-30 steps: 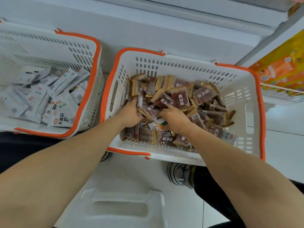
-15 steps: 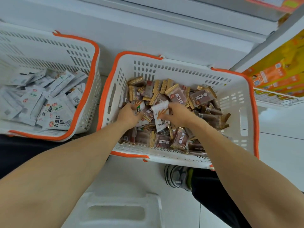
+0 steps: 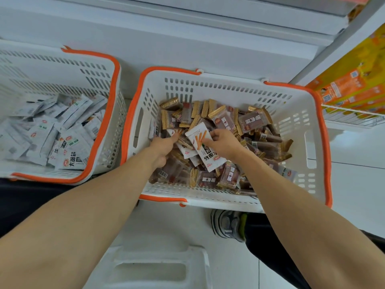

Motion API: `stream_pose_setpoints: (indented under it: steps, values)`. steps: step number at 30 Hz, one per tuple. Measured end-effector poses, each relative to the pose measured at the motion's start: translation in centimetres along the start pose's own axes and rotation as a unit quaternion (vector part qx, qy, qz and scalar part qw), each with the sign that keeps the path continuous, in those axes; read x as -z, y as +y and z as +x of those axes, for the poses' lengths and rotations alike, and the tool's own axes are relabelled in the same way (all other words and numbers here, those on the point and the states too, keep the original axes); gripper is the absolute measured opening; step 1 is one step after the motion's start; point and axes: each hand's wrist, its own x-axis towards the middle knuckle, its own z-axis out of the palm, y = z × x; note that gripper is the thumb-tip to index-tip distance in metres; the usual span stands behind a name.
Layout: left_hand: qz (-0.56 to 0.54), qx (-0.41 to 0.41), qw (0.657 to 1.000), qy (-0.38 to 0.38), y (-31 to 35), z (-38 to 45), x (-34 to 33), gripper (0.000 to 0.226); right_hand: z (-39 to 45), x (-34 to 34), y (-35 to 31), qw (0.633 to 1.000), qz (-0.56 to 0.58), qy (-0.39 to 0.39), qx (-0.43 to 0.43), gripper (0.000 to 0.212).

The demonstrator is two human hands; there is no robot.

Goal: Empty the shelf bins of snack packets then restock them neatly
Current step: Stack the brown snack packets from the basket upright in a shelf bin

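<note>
While the right hand (image 3: 224,146) pinches a white packet (image 3: 205,151) above brown packets (image 3: 249,122) in the right basket (image 3: 308,113), the left hand (image 3: 161,148) grips another white packet (image 3: 188,152) beside it; the left basket (image 3: 108,101) holds white ones.

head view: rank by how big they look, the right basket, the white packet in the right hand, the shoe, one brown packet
1. Right basket, by far the largest.
2. Shoe.
3. White packet held by the right hand; it sits nearer the camera, so the gap to the shoe is unsure.
4. Brown packet.
</note>
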Motion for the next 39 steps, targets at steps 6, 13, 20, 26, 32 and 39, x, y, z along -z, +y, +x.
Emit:
stream_pose_setpoints:
  steps: [6,13,20,26,32,39]
  values:
    - [0.045,-0.005,0.998,-0.05,0.7,-1.1,-0.5,0.025,-0.1,-0.4,-0.3,0.995,0.088,-0.017,-0.039,0.03]
    - [-0.02,-0.095,0.995,-0.001,0.9,-1.7,-1.5,0.015,-0.6,-2.2,-1.4,0.999,0.029,-0.015,-0.027,0.036]
    - [0.024,-0.178,0.984,0.003,3.3,-4.1,2.4,0.044,-0.6,-0.3,-3.7,0.991,0.13,0.0,-0.032,0.022]
    - [0.002,-0.219,0.976,-0.006,6.3,-9.8,6.1,0.016,-2.6,0.9,-8.1,0.954,0.297,-0.033,0.008,0.021]
    - [0.088,-0.309,0.944,0.068,8.6,-13.8,10.7,0.015,-3.6,-3.5,-15.0,0.929,0.359,-0.008,0.089,0.027]
    - [0.123,-0.359,0.903,0.201,10.7,-16.0,21.9,0.048,-6.5,-10.8,-23.1,0.944,0.13,-0.243,0.181,0.084]
